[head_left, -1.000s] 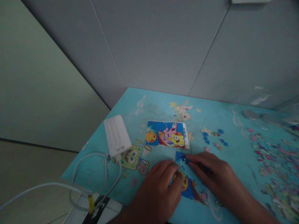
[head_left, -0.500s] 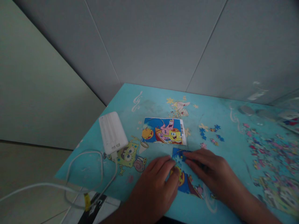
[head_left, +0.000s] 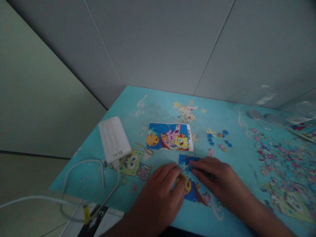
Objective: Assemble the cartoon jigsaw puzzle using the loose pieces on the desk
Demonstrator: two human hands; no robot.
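Observation:
A partly assembled jigsaw puzzle [head_left: 194, 195] lies on the turquoise table, showing blue ground, a burger and part of a boat. My left hand [head_left: 164, 192] rests at its left edge, with bent fingers and thumb closed on the puzzle's border. From the right, my right hand [head_left: 218, 176] pinches a small blue puzzle piece [head_left: 189, 167] against the upper part of the puzzle; the fingertips partly hide it. Just beyond lies a picture card [head_left: 170, 136] with cartoon figures in a boat. Several loose puzzle pieces [head_left: 210, 139] sit to the right of the card.
A white power bank [head_left: 115, 138] with a white cable [head_left: 102, 177] lies on the left of the table [head_left: 158, 98]. Many mixed puzzle pieces [head_left: 283, 164] spread over the right side. Clear plastic packaging [head_left: 303, 110] stands at the back right, near the grey wall [head_left: 160, 42].
The whole view has shifted slightly, so everything sits a little further left. Both hands keep their places at the puzzle, with the right fingertips still at its upper part.

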